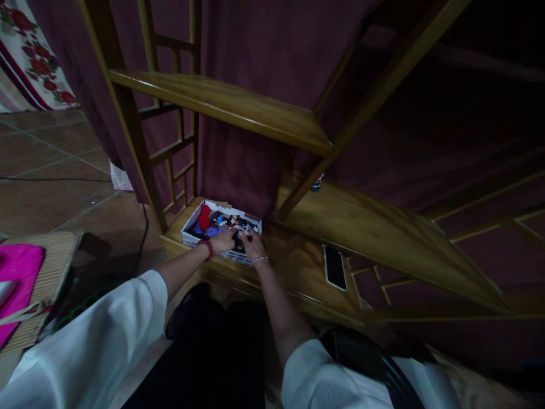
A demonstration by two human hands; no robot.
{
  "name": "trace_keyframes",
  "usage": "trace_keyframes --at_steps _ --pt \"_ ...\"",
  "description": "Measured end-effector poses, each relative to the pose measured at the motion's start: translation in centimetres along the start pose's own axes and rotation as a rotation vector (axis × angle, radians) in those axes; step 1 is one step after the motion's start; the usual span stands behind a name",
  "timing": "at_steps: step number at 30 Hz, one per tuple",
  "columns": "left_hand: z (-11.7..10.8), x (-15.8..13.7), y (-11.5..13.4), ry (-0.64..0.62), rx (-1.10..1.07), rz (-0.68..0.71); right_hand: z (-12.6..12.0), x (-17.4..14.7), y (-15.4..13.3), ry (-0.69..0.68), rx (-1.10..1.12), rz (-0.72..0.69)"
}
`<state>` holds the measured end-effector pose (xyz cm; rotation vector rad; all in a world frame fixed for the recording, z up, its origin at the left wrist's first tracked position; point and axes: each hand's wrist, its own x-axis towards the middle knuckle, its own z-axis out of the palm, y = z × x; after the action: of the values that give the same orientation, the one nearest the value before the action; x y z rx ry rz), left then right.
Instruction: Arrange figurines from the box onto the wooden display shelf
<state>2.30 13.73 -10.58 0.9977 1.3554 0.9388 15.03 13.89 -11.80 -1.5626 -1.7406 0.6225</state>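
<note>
A shallow white cardboard box [184,236] with a dark printed pattern stands on the low wooden shelf. Inside lie a red rounded item [204,218], a blue-purple item [212,232] and several small mixed-colour pieces [234,221] that look like figurines. My left hand [223,242], a red bead bracelet at its wrist, reaches over the box's near side with its fingers curled in. Close beside it, my right hand [254,246], wearing a thin bangle, has its fingers pinched near a small black-and-white piece. What either hand grips is too small and dark to name.
A phone [335,267] lies on the low shelf to the right. A wooden shelf board [221,102] juts out above the box, and another board [383,233] extends rightward. A small figure [317,183] stands behind an upright. At far left, a pink cloth [21,272] covers part of a woven surface.
</note>
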Motion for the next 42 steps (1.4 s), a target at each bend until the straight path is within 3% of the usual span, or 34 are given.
trace_keyframes --at_steps 5,11,19,22,27,30,35,42 --pt "0.3 1.4 -0.1 -0.071 0.071 -0.052 0.7 0.0 0.3 0.123 -0.083 0.086" --pt "0.8 1.9 -0.3 -0.024 0.106 0.027 1.1 -0.6 0.2 0.316 -0.018 0.103" --pt "1.8 2.5 -0.2 0.048 0.114 0.118 1.2 -0.9 0.0 0.324 0.002 0.107" --pt "0.7 2.7 -0.1 0.034 0.195 0.179 1.2 -0.8 -0.2 0.317 -0.007 0.123" --pt "-2.7 2.7 0.2 -0.055 0.719 0.234 1.1 -0.7 -0.2 0.302 -0.054 0.109" --pt "-4.6 2.3 0.4 -0.054 0.869 0.252 1.2 -0.7 -0.2 0.286 -0.088 0.11" --pt "-6.2 1.4 0.2 -0.007 0.701 0.306 1.3 -0.6 -0.4 0.261 -0.103 0.102" --pt "-6.1 0.8 -0.8 0.064 0.642 0.129 1.4 -0.2 0.0 0.22 -0.114 0.103"
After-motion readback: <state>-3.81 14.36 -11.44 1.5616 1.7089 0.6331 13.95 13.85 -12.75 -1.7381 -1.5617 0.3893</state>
